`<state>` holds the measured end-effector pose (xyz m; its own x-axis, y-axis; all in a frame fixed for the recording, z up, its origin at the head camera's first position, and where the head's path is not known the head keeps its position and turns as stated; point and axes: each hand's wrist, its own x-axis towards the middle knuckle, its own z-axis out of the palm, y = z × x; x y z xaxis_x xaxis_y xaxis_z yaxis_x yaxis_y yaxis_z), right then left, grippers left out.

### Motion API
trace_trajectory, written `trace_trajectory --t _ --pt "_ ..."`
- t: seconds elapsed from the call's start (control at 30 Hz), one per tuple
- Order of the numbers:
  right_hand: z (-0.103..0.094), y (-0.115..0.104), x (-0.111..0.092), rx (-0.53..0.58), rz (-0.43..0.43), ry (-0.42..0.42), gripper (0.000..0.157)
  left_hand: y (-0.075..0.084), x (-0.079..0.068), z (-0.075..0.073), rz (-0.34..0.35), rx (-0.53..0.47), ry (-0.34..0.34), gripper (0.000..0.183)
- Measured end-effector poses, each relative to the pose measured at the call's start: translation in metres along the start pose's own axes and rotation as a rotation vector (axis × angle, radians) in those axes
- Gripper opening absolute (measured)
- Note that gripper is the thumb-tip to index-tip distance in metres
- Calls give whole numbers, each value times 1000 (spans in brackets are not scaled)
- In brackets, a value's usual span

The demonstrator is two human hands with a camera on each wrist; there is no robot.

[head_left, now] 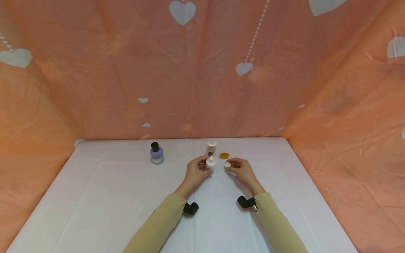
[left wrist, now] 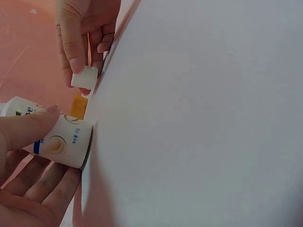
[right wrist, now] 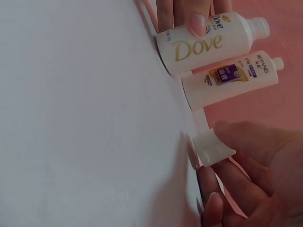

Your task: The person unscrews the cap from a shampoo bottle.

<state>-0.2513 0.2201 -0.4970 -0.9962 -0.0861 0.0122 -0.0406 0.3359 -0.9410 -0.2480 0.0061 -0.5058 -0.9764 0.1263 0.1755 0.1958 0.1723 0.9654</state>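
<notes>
My left hand (head_left: 197, 171) grips a small white Dove bottle (right wrist: 203, 45), thumb on one side and fingers round the other. The bottle's neck is bare, with no cap on it. A white cap (left wrist: 84, 77) is pinched between thumb and fingers of my right hand (head_left: 243, 171), a short way to the right of the bottle. Behind the Dove bottle in the head view stands a second white bottle (head_left: 211, 147), labelled REPAND, its lower part partly hidden; its narrow neck also has no cap on it.
A yellow cap-like disc (head_left: 224, 155) lies right of the rear bottle. Further left stands a blue bottle (head_left: 156, 156) with a black cap. All are on a white-covered table (head_left: 104, 196), enclosed by orange curtains (head_left: 133, 70) with hearts.
</notes>
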Motion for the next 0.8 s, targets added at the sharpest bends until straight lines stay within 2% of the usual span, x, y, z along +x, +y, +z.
trace_trajectory --t 0.2,0.43,0.6,0.8 --pt "-1 1 -2 10 -95 -16 26 -1 2 2 15 14 7 50" --pt "0 -1 2 -13 15 -25 31 -2 4 7 -13 26 12 50" --pt "1 0 4 -13 15 -43 31 1 4 9 -27 11 30 50" --pt "2 0 4 -49 18 -18 29 2 4 11 -40 2 39 50"
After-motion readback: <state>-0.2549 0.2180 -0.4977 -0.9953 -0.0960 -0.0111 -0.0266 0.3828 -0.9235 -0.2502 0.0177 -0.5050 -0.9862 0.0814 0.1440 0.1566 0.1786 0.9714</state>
